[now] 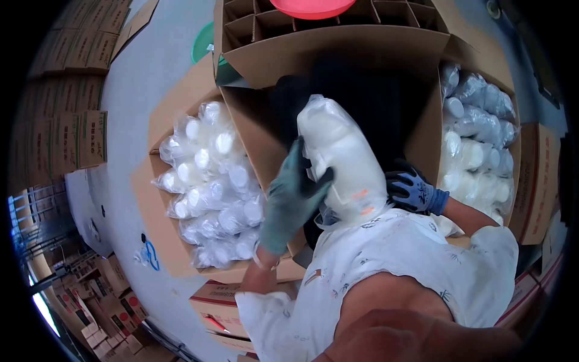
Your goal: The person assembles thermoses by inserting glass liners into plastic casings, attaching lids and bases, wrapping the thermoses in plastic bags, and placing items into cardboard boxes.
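Note:
A long, clear plastic bag of white items [344, 154] is tilted in front of my body, its lower end near the white patterned shirt. My left hand [289, 202], in a grey-green glove with dark fingertips, grips the bag's left side, the thumb across its front. On the right, my right hand [416, 188] wears a blue-grey glove with dark fingers, which curl against the bag's lower right side. The contents are blurred by the wrap; small orange marks show near the lower end.
Open cartons of bagged white containers stand left [217, 187] and right [476, 151]. A divided carton [338, 48] with a red basin [313, 7] is at the top. A green basin [203, 43] is beside it. Stacked boxes [60, 142] line the far left.

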Available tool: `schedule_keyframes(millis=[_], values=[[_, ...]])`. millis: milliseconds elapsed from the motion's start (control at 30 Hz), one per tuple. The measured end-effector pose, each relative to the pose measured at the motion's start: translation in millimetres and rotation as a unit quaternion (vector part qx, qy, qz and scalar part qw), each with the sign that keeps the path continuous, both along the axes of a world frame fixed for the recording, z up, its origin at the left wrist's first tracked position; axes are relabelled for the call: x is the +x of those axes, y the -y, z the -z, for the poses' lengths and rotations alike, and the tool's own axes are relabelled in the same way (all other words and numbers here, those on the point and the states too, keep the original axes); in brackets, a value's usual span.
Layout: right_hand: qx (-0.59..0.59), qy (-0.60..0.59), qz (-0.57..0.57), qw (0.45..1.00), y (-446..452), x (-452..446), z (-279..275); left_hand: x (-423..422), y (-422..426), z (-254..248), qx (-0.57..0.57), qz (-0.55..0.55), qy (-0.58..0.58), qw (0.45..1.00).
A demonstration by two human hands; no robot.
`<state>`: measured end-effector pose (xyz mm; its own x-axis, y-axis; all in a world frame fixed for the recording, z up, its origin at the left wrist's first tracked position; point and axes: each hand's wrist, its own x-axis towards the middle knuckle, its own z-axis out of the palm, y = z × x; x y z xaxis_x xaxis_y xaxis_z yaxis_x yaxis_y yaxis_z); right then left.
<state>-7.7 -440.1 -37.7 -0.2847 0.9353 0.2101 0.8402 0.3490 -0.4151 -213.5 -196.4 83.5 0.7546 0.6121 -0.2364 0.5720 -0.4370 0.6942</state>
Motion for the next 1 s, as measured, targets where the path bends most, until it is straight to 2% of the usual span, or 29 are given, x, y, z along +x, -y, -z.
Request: schedule_keyframes(millis=[33, 67, 100, 133, 167, 200, 233, 300, 400, 433, 467, 500, 533, 567, 600, 633, 700, 800, 900, 933, 967, 1000], values=[[0.002, 0.015, -0.018, 1.0, -3, 4, 0, 12, 0, -2, 0.142, 0.062, -0.101, 0.983], [-0.009, 0.039, -0.075, 0.996, -10, 13, -3, 11, -5, 7, 0.168, 0.071, -0.107, 0.977], [-0.028, 0.053, -0.09, 0.994, -14, 24, -13, -8, -19, 25, 0.114, 0.109, -0.11, 0.981], [-0.048, -0.005, -0.076, 0.996, -23, 33, -20, -44, -37, 51, 0.059, 0.147, -0.117, 0.98], [-0.068, -0.067, -0.068, 0.993, -34, 41, -24, -74, -47, 79, -0.055, 0.141, -0.082, 0.985], [-0.057, -0.05, -0.078, 0.994, -46, 50, -27, -104, -56, 107, -0.17, 0.125, -0.053, 0.976], [-0.043, -0.04, -0.095, 0.994, -58, 55, -27, -139, -59, 132, -0.331, 0.056, 0.028, 0.942], [-0.052, -0.006, -0.128, 0.99, -91, 63, -27, -194, -50, 136, -0.483, -0.102, 0.159, 0.855], [-0.023, 0.009, -0.099, 0.995, -139, 64, -30, -230, -41, 133, -0.488, -0.309, 0.288, 0.764], [-0.004, 0.008, -0.089, 0.996, -152, 65, -26, -212, -41, 120, -0.221, -0.325, 0.261, 0.882], [-0.009, -0.014, -0.067, 0.998, -162, 63, -29, -213, -74, 106, -0.456, -0.534, 0.392, 0.594], [-0.012, -0.034, -0.04, 0.999, -172, 61, -32, -217, -101, 106, -0.51, -0.355, 0.584, 0.523], [-0.004, -0.011, -0.036, 0.999, -176, 60, -30, -241, -144, 128, -0.51, -0.263, 0.645, 0.506], [0.001, 0.011, -0.03, 0.999, -174, 58, -27, -266, -188, 147, -0.444, -0.288, 0.64, 0.557], [0.009, 0.034, -0.021, 0.999, -173, 57, -25, -254, -224, 141, -0.222, -0.537, 0.55, 0.599], [-0.01, 0.045, -0.032, 0.998, -172, 54, -25, -271, -264, 159, -0.175, -0.541, 0.548, 0.614], [-0.01, 0.092, -0.046, 0.995, -170, 48, -28, -299, -331, 187, -0.12, -0.598, 0.469, 0.639], [-0.025, 0.111, -0.006, 0.993, -167, 36, -26, -328, -403, 255, -0.104, -0.614, 0.509, 0.594], [-0.045, 0.115, 0.029, 0.992, -166, 28, -26, -333, -453, 305, -0.032, -0.644, 0.519, 0.561], [-0.042, 0.117, 0.043, 0.991, -167, 25, -26, -337, -462, 319, -0.039, -0.653, 0.466, 0.595], [-0.044, 0.126, 0.046, 0.99, -167, 24, -26, -328, -460, 313, -0.044, -0.661, 0.412, 0.625], [-0.046, 0.135, 0.047, 0.989, -168, 23, -26, -323, -456, 301, -0.094, -0.649, 0.471, 0.59]])
